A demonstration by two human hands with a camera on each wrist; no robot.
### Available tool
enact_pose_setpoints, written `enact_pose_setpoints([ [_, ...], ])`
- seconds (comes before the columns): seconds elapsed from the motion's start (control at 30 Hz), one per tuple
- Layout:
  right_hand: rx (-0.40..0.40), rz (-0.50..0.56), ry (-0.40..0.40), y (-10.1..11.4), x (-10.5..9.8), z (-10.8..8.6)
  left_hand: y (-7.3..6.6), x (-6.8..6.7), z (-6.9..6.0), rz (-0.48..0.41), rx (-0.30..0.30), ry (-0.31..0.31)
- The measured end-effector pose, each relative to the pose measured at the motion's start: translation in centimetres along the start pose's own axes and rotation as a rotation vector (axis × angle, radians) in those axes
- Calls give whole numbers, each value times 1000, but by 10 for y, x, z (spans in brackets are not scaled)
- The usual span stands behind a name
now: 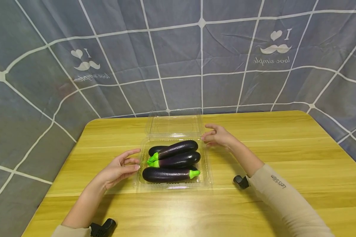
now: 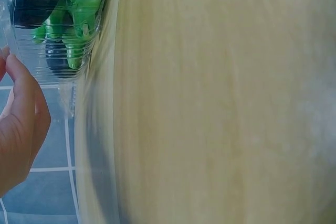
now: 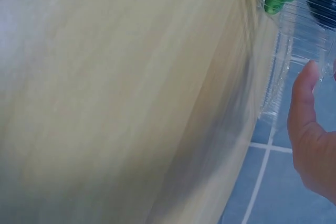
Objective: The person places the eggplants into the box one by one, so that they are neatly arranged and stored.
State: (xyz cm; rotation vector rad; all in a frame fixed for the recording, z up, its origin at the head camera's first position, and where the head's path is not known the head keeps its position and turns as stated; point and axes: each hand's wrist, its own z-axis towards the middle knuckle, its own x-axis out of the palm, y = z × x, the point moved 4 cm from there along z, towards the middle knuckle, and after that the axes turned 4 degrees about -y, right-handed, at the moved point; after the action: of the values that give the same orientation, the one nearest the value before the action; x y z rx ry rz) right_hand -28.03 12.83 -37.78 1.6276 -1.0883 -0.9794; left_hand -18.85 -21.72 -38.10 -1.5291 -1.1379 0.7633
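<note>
Several glossy dark-purple eggplants (image 1: 166, 175) with bright green stems lie piled in a clear plastic clamshell box (image 1: 206, 176). Its transparent lid (image 1: 175, 125) is folded back, away from the person. At the box's left side is my left hand (image 1: 120, 169), fingers loosely bent and thumb toward the rim; whether it touches cannot be told. My right hand (image 1: 219, 135) is by the right rear corner near the hinge, fingertips at the edge, fingers relaxed. In the left wrist view, green stems (image 2: 84, 3) show through the ribbed wall; the right wrist view shows the right thumb (image 3: 304, 95) beside the box.
The box stands on a yellow wood-grain table (image 1: 255, 138) with rounded back corners. A grey curtain (image 1: 181, 59) with white grid lines hangs behind and beside it. Black wrist devices (image 1: 241, 181) are worn at both sleeves.
</note>
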Motion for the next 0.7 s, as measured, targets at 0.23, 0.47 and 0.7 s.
enact_pose_setpoints([
  [0.23, 47, 29, 27, -5, 0, 2, -1, 0, -1, -7, 9, 4],
  [0.47, 94, 109, 21, -7, 1, 3, 0, 0, -1, -14, 5, 5],
  [0.7, 124, 211, 8, -7, 2, 1, -1, 1, 0, -3, -3, -1],
])
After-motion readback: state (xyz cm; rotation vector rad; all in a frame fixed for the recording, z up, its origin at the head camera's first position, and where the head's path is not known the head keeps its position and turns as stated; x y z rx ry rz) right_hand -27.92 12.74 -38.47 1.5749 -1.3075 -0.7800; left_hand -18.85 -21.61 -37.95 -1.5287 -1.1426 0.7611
